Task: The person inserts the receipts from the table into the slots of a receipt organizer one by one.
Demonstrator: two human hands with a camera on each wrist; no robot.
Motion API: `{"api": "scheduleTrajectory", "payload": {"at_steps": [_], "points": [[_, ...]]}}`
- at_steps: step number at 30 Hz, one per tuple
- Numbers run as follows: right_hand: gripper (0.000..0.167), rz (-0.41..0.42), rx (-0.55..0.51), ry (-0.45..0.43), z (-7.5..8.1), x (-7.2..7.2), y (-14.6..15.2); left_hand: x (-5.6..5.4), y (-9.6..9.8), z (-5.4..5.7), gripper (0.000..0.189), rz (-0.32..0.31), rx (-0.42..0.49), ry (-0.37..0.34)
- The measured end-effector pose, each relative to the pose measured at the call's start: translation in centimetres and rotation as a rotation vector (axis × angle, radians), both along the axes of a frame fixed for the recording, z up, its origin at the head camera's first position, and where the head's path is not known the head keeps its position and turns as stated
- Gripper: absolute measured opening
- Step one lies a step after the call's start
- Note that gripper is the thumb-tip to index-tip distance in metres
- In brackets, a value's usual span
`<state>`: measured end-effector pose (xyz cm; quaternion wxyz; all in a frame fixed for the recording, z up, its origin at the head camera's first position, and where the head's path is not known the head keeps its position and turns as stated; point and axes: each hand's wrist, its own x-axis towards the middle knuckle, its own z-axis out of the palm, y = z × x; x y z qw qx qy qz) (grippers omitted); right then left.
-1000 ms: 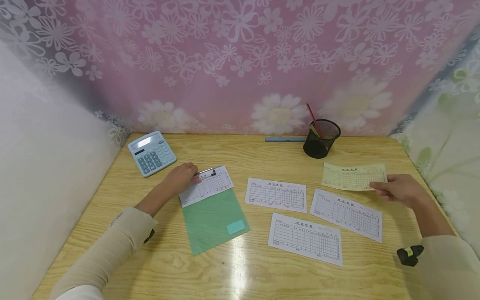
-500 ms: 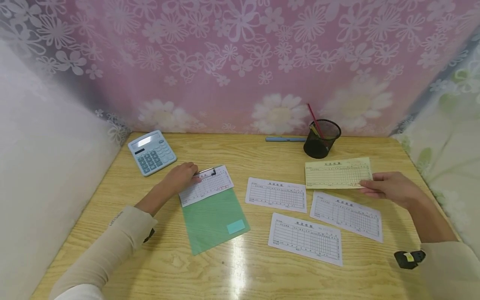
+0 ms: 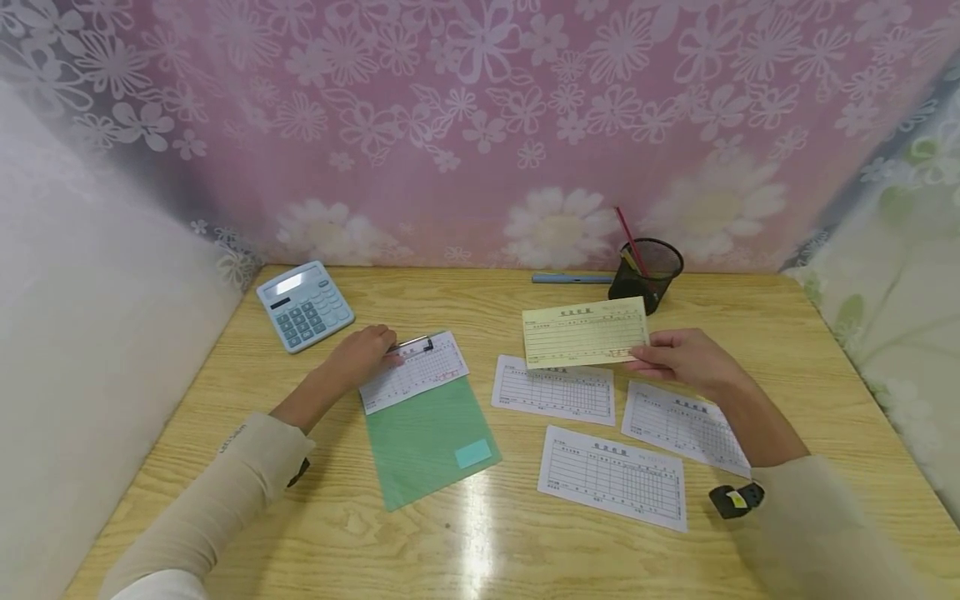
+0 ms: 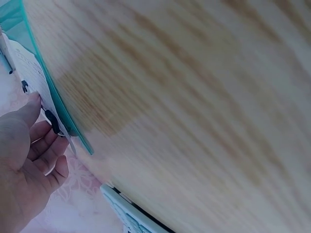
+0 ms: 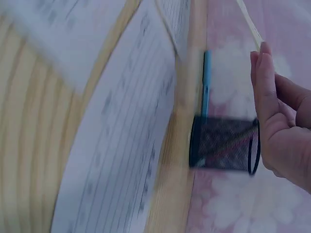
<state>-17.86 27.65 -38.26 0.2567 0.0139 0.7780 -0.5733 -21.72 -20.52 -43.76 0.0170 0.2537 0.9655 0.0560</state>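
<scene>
My right hand (image 3: pixel 686 358) pinches a yellow receipt slip (image 3: pixel 581 333) by its right end. The slip is in the air, overlapping the top of one white receipt slip (image 3: pixel 553 393) in the head view. In the right wrist view, the slip shows as a thin pale edge beyond the fingertips. At the green clipboard (image 3: pixel 427 450), my left hand (image 3: pixel 363 354) grips the left part of the metal clip (image 3: pixel 411 342). A white slip with a red mark (image 3: pixel 412 375) lies at the clipboard's top, against the clip. The left wrist view shows thumb and fingers at the clip (image 4: pixel 52 121).
Two more white slips lie on the table, one in front (image 3: pixel 611 479) and one at right (image 3: pixel 678 421), partly under my right forearm. Behind them stand a black mesh pen cup (image 3: pixel 637 287) and a blue pen (image 3: pixel 570 278). A blue calculator (image 3: pixel 303 308) is at left.
My right hand has carried the yellow slip leftward, from the right side of the table to above the middle white slip. My left hand and the clipboard have stayed put.
</scene>
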Motion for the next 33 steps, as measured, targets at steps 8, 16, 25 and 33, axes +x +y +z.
{"api": "scheduleTrajectory", "payload": {"at_steps": [8,16,25,33], "points": [[0.019,0.065,0.030,0.014,-0.9,-1.8,-8.4,0.1,-0.2,-0.2,0.029,0.004,-0.008,0.012],[0.017,0.083,0.071,-0.004,-2.2,-1.6,-15.3,0.2,-0.1,-0.2,0.025,0.004,0.002,0.028],[0.014,0.104,0.076,-0.096,-3.2,-2.0,-19.1,0.0,0.1,0.0,0.025,-0.028,-0.030,0.033],[0.013,0.064,0.072,-0.144,-4.2,-1.9,-22.0,0.2,0.3,0.2,0.028,-0.071,-0.083,0.064]]}}
